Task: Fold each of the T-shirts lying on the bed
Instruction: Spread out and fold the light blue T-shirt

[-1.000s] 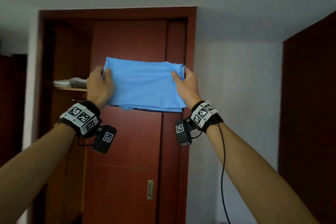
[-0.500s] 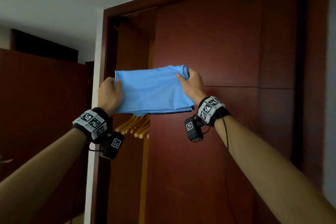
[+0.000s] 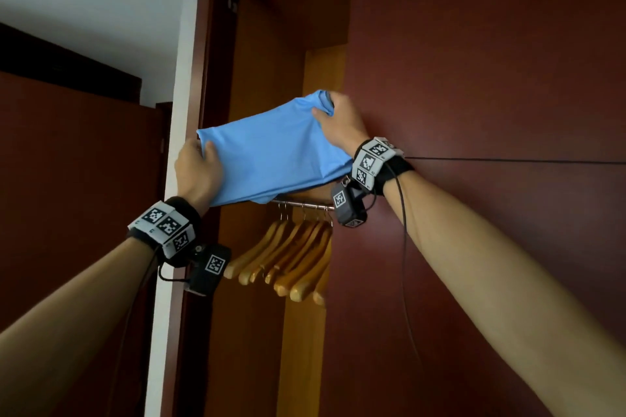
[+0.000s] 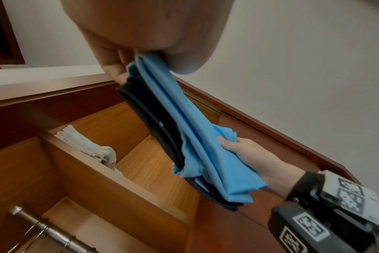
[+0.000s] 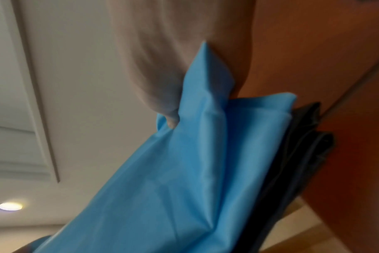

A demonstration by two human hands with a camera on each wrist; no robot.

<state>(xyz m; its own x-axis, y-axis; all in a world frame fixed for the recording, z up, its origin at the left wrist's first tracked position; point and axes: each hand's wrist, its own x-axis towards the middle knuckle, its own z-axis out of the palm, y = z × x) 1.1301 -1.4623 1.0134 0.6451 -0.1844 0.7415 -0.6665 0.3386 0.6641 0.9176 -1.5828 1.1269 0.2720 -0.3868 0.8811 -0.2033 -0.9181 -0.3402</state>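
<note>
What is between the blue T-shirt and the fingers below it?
A folded dark garment lies under the blue T-shirt; the left wrist view shows it, the head view hides it.

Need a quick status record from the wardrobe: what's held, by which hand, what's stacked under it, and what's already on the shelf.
held: folded blue T-shirt on top of a folded dark garment
left hand: grips the stack's near left edge
right hand: grips the far right corner
position: raised at the open wardrobe, above the rail and wooden hangers
shelf: folded white cloth lies on it
</note>
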